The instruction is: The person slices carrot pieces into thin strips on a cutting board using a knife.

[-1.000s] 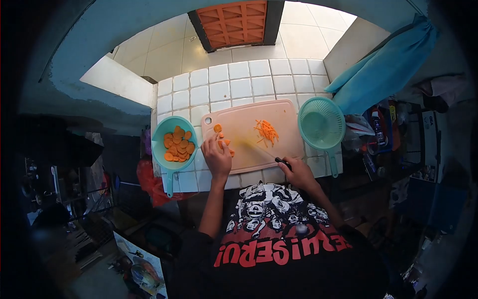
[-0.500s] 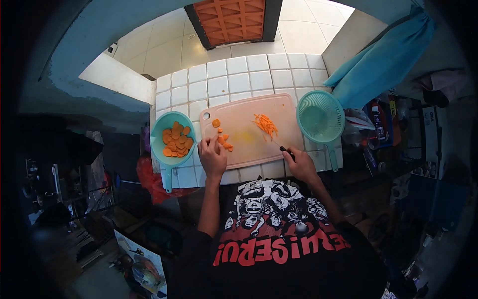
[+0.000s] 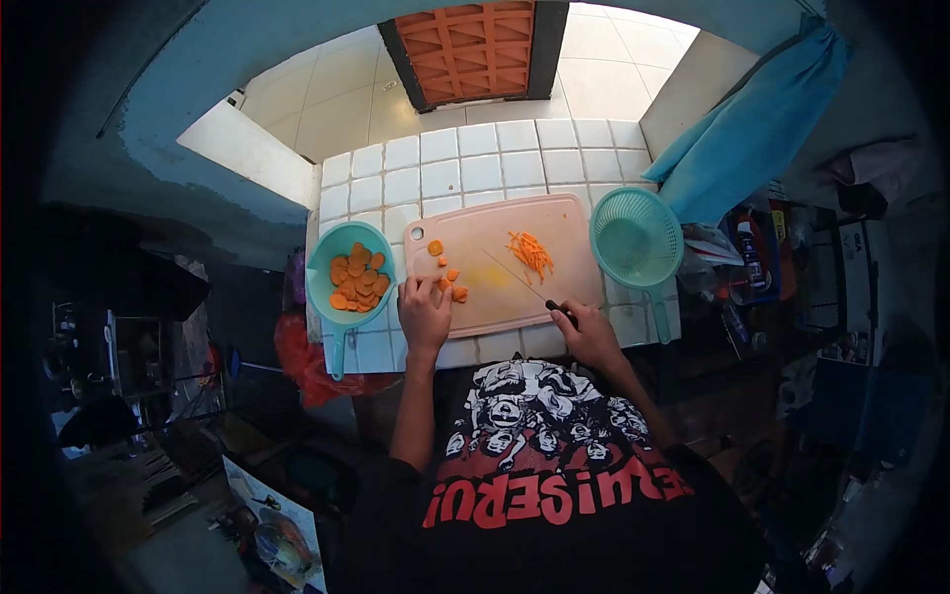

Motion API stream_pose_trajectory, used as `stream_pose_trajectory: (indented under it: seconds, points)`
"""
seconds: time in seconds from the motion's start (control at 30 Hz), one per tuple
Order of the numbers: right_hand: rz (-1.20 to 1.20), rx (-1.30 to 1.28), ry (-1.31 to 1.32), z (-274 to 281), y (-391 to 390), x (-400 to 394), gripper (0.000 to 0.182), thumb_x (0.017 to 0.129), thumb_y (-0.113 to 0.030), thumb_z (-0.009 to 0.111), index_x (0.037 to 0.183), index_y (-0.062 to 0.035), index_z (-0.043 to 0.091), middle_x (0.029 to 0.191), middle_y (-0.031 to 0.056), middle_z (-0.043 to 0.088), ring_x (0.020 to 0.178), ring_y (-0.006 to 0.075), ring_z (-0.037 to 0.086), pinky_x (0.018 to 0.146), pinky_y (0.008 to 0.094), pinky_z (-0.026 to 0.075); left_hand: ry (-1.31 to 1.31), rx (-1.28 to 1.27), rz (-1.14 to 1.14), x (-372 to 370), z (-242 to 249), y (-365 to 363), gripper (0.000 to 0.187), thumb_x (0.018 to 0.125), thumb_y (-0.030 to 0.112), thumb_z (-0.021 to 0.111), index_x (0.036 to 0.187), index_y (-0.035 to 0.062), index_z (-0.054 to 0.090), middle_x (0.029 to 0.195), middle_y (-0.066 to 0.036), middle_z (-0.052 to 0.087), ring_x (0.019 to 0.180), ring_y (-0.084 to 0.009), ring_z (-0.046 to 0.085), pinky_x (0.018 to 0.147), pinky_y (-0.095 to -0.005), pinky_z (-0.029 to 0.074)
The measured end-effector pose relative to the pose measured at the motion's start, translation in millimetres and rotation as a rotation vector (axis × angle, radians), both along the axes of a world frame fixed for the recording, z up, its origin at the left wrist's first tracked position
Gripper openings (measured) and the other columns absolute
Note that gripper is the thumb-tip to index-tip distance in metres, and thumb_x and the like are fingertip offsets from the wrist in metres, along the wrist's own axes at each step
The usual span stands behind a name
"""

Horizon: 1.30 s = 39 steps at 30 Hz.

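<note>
The one knife (image 3: 556,308), gripped in the right hand (image 3: 592,335), now points left of the single heap of carrot shreds (image 3: 532,254), not toward it as half a second ago, while the bunched left hand (image 3: 424,315), its hold impossible to tell, meets at least four carrot pieces (image 3: 459,294) on one cutting board (image 3: 495,309) between two colanders (image 3: 676,238).
</note>
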State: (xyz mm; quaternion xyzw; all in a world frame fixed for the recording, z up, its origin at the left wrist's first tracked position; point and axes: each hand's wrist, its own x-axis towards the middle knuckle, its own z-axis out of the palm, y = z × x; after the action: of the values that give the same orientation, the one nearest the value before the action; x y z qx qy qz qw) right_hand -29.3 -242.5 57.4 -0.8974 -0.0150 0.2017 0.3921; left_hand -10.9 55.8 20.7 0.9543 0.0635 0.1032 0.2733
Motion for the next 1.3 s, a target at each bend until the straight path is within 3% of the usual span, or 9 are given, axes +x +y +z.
stream_pose_trajectory:
  seconds: [0.23, 0.47, 0.57, 0.63, 0.67, 0.73, 0.93, 1.07, 1.3]
  points:
    - [-0.02, 0.046, 0.007, 1.5, 0.0, -5.4, 0.034, 0.101, -0.036, 0.06, 0.107, -0.0034, 0.069, 0.081, 0.0197, 0.07, 0.078, 0.0372, 0.07, 0.07, 0.0473, 0.05, 0.162, -0.033, 0.045, 7.8, 1.5, 3.6, 0.026, 0.085, 0.021, 0.079, 0.094, 0.0034, 0.061, 0.101, -0.012, 0.06, 0.101, -0.0332, 0.056, 0.09, -0.0444, 0.047]
    - [-0.016, 0.072, 0.025, -0.6, -0.6, -8.7, 0.035, 0.101, -0.036, 0.061, 0.109, -0.0036, 0.069, 0.081, 0.0195, 0.07, 0.078, 0.0356, 0.07, 0.069, 0.0459, 0.05, 0.026, -0.134, 0.077, -0.2, -10.2, -2.9, 0.02, 0.089, 0.016, 0.075, 0.09, 0.0027, 0.06, 0.091, -0.013, 0.06, 0.093, -0.0332, 0.057, 0.084, -0.0442, 0.048]
    - [-0.017, 0.077, 0.026, -6.6, -3.6, -10.5, 0.036, 0.1, -0.037, 0.062, 0.11, -0.0034, 0.069, 0.081, 0.0193, 0.071, 0.077, 0.0354, 0.07, 0.07, 0.0451, 0.051, -0.036, -0.272, 0.13, -6.4, -4.6, -14.9, 0.016, 0.089, 0.011, 0.074, 0.089, 0.0012, 0.062, 0.079, -0.011, 0.06, 0.077, -0.0278, 0.059, 0.072, -0.0404, 0.049]
    - [-0.027, 0.109, -0.007, -13.0, -4.0, -13.2, 0.036, 0.1, -0.036, 0.062, 0.11, -0.0027, 0.069, 0.081, 0.0192, 0.071, 0.077, 0.0351, 0.07, 0.07, 0.0446, 0.051, -0.094, -0.429, 0.246, -9.1, 0.5, -23.6, 0.012, 0.089, 0.009, 0.076, 0.09, -0.0015, 0.07, 0.072, -0.008, 0.063, 0.062, -0.0185, 0.058, 0.06, -0.0347, 0.047]
    - [-0.037, 0.143, -0.04, -15.0, -4.0, -13.9, 0.036, 0.1, -0.036, 0.062, 0.11, -0.0021, 0.069, 0.081, 0.0191, 0.071, 0.077, 0.0348, 0.07, 0.069, 0.0441, 0.051, -0.093, -0.429, 0.25, -8.5, -1.9, -25.9, 0.012, 0.089, 0.009, 0.076, 0.09, -0.0015, 0.07, 0.072, -0.008, 0.063, 0.062, -0.0185, 0.058, 0.06, -0.0347, 0.047]
    - [-0.04, 0.158, -0.002, -15.5, -3.4, -14.7, 0.036, 0.1, -0.035, 0.063, 0.11, -0.0014, 0.069, 0.081, 0.0188, 0.071, 0.075, 0.0338, 0.07, 0.069, 0.0434, 0.051, -0.153, -0.566, 0.204, -4.5, -10.7, -30.8, 0.015, 0.09, 0.008, 0.077, 0.1, -0.0027, 0.076, 0.076, -0.005, 0.071, 0.063, -0.0088, 0.06, 0.059, -0.0261, 0.047]
    - [-0.087, 0.219, 0.05, -23.2, -1.6, -14.8, 0.036, 0.101, -0.034, 0.063, 0.107, 0.0013, 0.068, 0.075, 0.0161, 0.068, 0.068, 0.0261, 0.066, 0.065, 0.0397, 0.048, -0.02, -0.985, 0.265, 17.1, -25.1, -55.0, 0.015, 0.091, 0.007, 0.077, 0.099, -0.0059, 0.076, 0.084, -0.006, 0.075, 0.073, -0.0092, 0.068, 0.066, -0.0224, 0.054]
    - [-0.173, 0.24, 0.049, -22.0, -0.5, -11.0, 0.036, 0.102, -0.033, 0.062, 0.104, 0.0027, 0.067, 0.068, 0.0109, 0.064, 0.061, 0.0167, 0.057, 0.058, 0.0362, 0.043, 0.002, -0.919, 0.25, 26.3, -23.8, -66.0, 0.012, 0.089, 0.006, 0.077, 0.096, -0.0038, 0.076, 0.083, -0.009, 0.076, 0.075, -0.0146, 0.072, 0.069, -0.028, 0.058]
    - [-0.217, 0.326, 0.077, -36.1, 1.5, -4.6, 0.035, 0.103, -0.031, 0.061, 0.103, 0.0034, 0.066, 0.065, 0.0068, 0.06, 0.059, 0.0133, 0.052, 0.056, 0.0342, 0.039, 0.032, -0.484, 0.09, 22.4, 3.4, -71.7, 0.015, 0.086, 0.009, 0.074, 0.1, 0.0033, 0.075, 0.084, -0.014, 0.073, 0.073, -0.0247, 0.074, 0.067, -0.0357, 0.058]
